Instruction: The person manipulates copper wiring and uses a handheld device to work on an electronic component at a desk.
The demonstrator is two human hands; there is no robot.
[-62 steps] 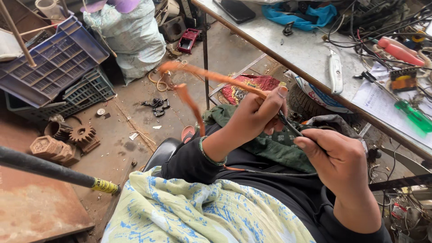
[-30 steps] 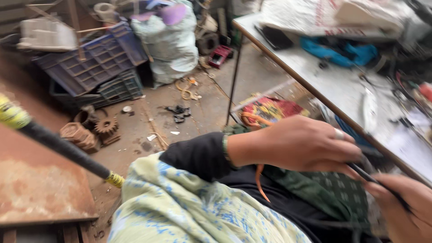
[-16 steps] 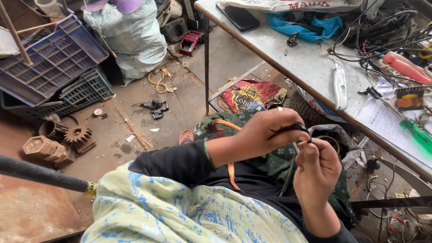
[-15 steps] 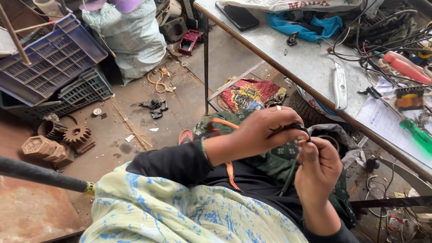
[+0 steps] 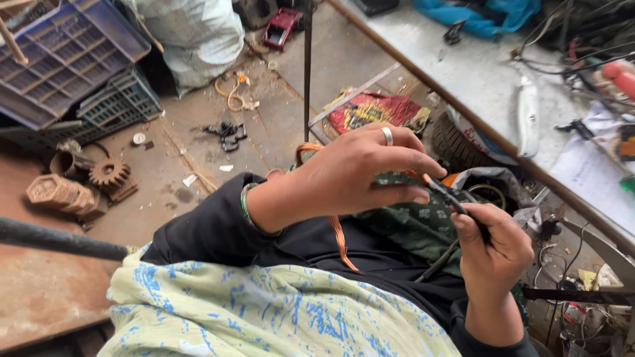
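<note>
Two bare hands are meeting over the person's lap, just in front of a steel workbench (image 5: 476, 86). The left hand (image 5: 360, 175), wearing a ring on one finger and a green bangle at the wrist, is reaching across with its fingers curled together and its thumb and fingertips pinching the end of a thin dark sleeve (image 5: 444, 194). The right hand (image 5: 493, 248) is rising from below with its fingers closed around the lower part of that same dark sleeve, its thumb pressing against the sleeve's side. The sleeve is running slantwise between the two hands, and a dark length of it is trailing down past the right hand toward the lap. A flat bundle of copper wire (image 5: 340, 241) is hanging from under the left palm and lying down across the black clothing; an orange bit of it is showing just beside the left fingertips, where the sleeve begins. How far the copper is sitting inside the sleeve cannot be told.

A pale green and blue printed cloth (image 5: 278, 317) is covering the near lap. On the dirt floor to the left, a rusty gear (image 5: 109, 173) is lying near a blue plastic crate (image 5: 59, 53), and a red printed packet (image 5: 370, 109) is lying beside the bench leg. A white sack (image 5: 198, 33) is standing behind the crate.
</note>
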